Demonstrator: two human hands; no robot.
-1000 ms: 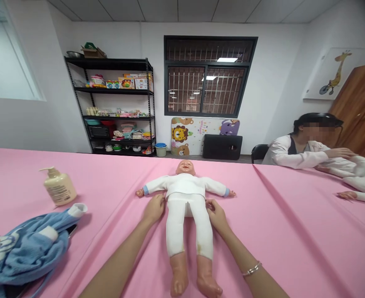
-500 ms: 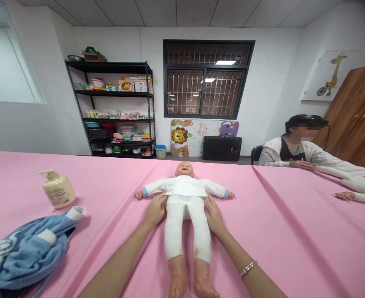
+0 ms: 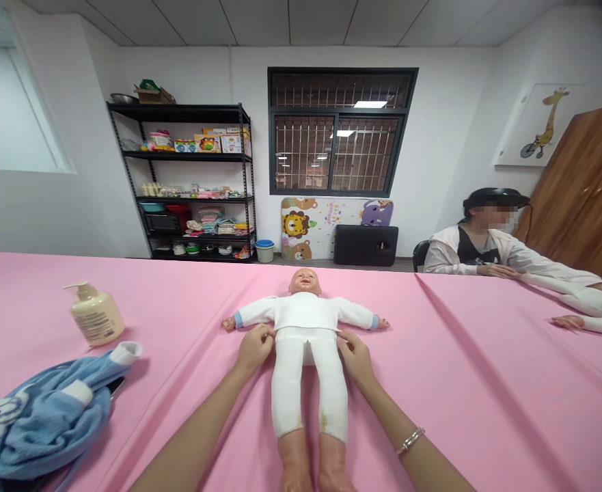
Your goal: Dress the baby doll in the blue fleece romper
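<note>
A baby doll [image 3: 308,393] lies on its back on the pink table cover, head away from me and arms stretched out sideways. Its white long-sleeved top [image 3: 307,313] has blue cuffs and reaches the waist; white covers the legs down to the shins. At the left end of the hem, my left hand [image 3: 255,347] is closed, thumb and fingers pinching the edge of the top. My right hand [image 3: 356,355] is likewise closed on the hem at the opposite side. The cloth between the fingertips is mostly hidden.
On the left stand a cream pump bottle [image 3: 96,316] and a crumpled blue garment [image 3: 49,417] with white cuffs. Across the right side a seated person [image 3: 490,253] rests hands near another doll [image 3: 595,301]. Black shelving [image 3: 188,154] stands behind the table.
The hem of the top has come down a little and lies straighter. My fingers, flatter against the doll's sides before, are now curled in a pinch.
</note>
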